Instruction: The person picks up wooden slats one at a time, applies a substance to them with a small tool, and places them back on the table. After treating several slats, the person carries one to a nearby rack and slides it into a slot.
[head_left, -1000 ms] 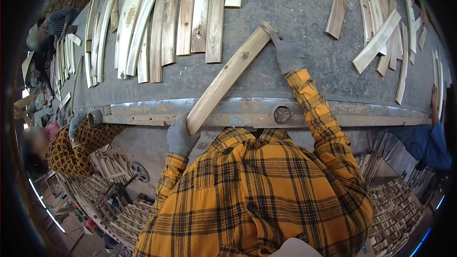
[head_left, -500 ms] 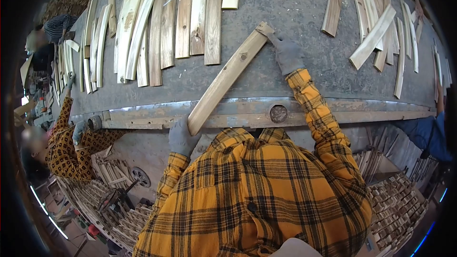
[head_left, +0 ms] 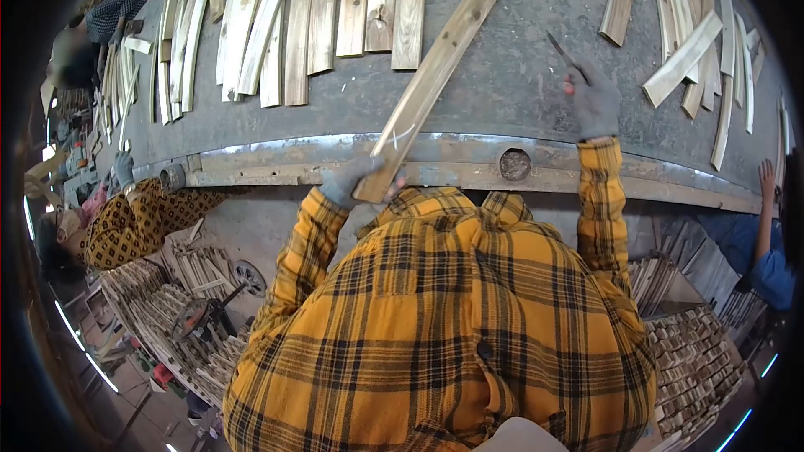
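My gloved left hand [head_left: 347, 181] is closed around the near end of a long wooden board [head_left: 442, 75]. The board slants away to the upper right over the table, with a dark knot and a white mark on its upper face. To the right, apart from the board, my gloved right hand [head_left: 596, 100] grips a thin, dark, pointed knife [head_left: 559, 48], its blade angled up and left. Its handle is hidden in the fingers.
Rows of wooden strips lie on the grey table [head_left: 519, 84] at the far left, with a looser pile [head_left: 682, 59] at right. A metal edge with a round hole [head_left: 513, 164] runs in front of me. Co-workers sit at both sides. Stacked wood [head_left: 691, 360] stands below right.
My right hand has left the board's far end and moved right, exposing the blade. The board points up more steeply, and a white mark now shows near its held end. The camera view has shifted.
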Demonstrator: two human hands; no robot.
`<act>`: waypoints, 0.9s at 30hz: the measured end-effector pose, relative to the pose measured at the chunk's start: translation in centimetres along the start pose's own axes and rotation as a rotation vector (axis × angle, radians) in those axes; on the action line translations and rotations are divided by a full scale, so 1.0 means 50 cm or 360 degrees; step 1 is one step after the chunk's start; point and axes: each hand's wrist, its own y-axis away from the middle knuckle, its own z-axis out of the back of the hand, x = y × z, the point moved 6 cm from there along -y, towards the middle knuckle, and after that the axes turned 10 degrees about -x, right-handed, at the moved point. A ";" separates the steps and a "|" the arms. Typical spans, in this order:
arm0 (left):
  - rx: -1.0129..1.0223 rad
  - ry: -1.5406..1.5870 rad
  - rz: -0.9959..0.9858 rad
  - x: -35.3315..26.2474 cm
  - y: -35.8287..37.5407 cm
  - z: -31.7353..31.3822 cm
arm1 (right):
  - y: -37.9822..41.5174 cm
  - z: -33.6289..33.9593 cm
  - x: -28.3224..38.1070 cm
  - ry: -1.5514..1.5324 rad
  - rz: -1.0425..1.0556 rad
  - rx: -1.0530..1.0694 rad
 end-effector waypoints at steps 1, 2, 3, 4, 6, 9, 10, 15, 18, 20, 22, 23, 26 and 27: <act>0.0180 0.0286 0.0023 0.000 -0.010 -0.013 | 0.026 0.018 0.031 0.0106 -0.0035 -0.0039; 0.0121 0.0539 0.0132 0.010 -0.024 -0.004 | 0.048 0.030 0.053 0.0211 -0.0069 -0.0078; 0.0154 0.0614 0.0133 0.002 -0.023 -0.006 | 0.062 0.029 0.065 0.0345 -0.0047 -0.0073; 0.0187 0.0686 0.0134 -0.009 -0.017 -0.013 | 0.074 0.030 0.072 0.0477 -0.0025 -0.0071; 0.0157 0.0751 0.0199 -0.004 -0.018 -0.008 | 0.090 0.020 0.078 0.0511 -0.0003 -0.0051; -0.0030 0.0511 0.0148 0.014 -0.040 -0.009 | 0.112 -0.004 0.080 0.0283 -0.0022 0.0039; -0.0096 0.0514 0.0132 0.009 -0.037 -0.007 | 0.125 -0.016 0.088 0.0250 -0.0042 0.0099; -0.0309 -0.0118 -0.0185 -0.040 -0.028 -0.047 | 0.218 0.012 0.194 0.1228 0.0506 0.0539; -0.0304 -0.0103 -0.0168 -0.036 -0.021 -0.036 | 0.279 0.003 0.229 0.1823 0.0591 0.0953; -0.0288 -0.0088 -0.0151 -0.032 -0.025 -0.034 | 0.294 -0.024 0.203 0.1987 0.0633 0.1037; -0.0274 -0.0078 -0.0128 -0.025 -0.041 -0.040 | 0.285 -0.052 0.169 0.2179 0.0563 0.1252; -0.0249 -0.0061 -0.0125 -0.027 -0.039 -0.040 | 0.289 -0.066 0.176 0.2212 0.0505 0.1264; -0.0194 0.0011 -0.0117 -0.032 -0.028 -0.040 | 0.296 -0.086 0.188 0.2257 0.0437 0.1309; -0.0182 0.0045 -0.0114 -0.035 -0.024 -0.043 | 0.297 -0.082 0.186 0.2240 0.0480 0.1326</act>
